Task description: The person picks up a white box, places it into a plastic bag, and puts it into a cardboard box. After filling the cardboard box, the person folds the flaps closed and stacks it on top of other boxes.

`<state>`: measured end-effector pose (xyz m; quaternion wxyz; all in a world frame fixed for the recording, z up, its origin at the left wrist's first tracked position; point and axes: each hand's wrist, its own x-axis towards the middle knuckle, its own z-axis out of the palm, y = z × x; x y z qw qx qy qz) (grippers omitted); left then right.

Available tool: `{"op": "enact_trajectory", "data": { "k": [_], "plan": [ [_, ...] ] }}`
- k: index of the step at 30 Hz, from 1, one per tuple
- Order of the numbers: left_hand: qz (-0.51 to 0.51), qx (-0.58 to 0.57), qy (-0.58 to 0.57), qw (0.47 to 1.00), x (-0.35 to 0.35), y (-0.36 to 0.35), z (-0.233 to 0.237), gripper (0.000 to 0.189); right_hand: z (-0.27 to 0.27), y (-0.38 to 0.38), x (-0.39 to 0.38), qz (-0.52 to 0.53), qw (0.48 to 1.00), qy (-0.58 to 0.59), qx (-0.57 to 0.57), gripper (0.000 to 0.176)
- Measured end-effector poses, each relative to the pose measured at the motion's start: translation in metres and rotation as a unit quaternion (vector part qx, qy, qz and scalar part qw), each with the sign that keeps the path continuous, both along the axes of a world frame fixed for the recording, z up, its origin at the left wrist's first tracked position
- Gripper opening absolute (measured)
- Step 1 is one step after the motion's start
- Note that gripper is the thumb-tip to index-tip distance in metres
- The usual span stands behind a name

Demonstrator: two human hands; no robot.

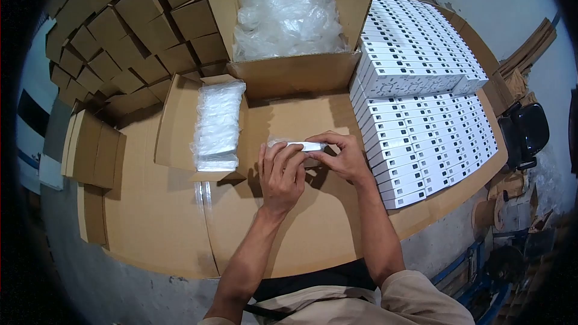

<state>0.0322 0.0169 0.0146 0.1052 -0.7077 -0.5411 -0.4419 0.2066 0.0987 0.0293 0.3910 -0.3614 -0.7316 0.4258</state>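
Note:
Between my two hands, over the middle of the cardboard-covered table, is a small white box (313, 146). Some clear plastic shows around its left end. My left hand (280, 177) has its fingers bent over the left part of the box. On the other end, my right hand (344, 159) pinches it between thumb and fingers. Left of my hands stands an open carton (174, 126) holding a row of white boxes in clear plastic bags (218, 123). The box's underside is hidden by my fingers.
A large carton (295, 75) full of clear plastic bags (289, 12) stands at the back. Stacked white boxes (427, 144) fill the right side. Brown cartons (132, 36) are piled at the back left, and more cartons (93, 147) stand at the left edge.

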Motion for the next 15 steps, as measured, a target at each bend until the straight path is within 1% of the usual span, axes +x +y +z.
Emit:
{"op": "enact_trajectory", "data": {
  "k": [3, 6, 10, 13, 15],
  "plan": [
    [-0.005, -0.012, -0.025, 1.0, -0.002, 0.003, -0.003, 0.024, 0.004, 0.0, 0.001, 0.007, 1.0, -0.004, -0.006, 0.031],
    [-0.005, -0.015, -0.047, 0.999, -0.008, 0.005, -0.005, 0.024, 0.004, 0.001, 0.003, 0.011, 0.999, -0.02, 0.032, 0.032],
    [-0.01, -0.031, -0.079, 0.996, -0.011, 0.006, -0.001, 0.024, 0.006, 0.001, 0.005, 0.01, 0.999, -0.029, 0.026, 0.032],
    [-0.057, -0.061, -0.157, 0.984, -0.013, 0.006, -0.005, 0.028, 0.008, 0.0, 0.004, 0.016, 0.999, -0.005, 0.042, 0.032],
    [-0.078, -0.11, -0.239, 0.962, -0.013, 0.005, -0.005, 0.026, 0.006, 0.0, 0.003, 0.014, 0.998, 0.022, 0.056, 0.034]
  ]
}}
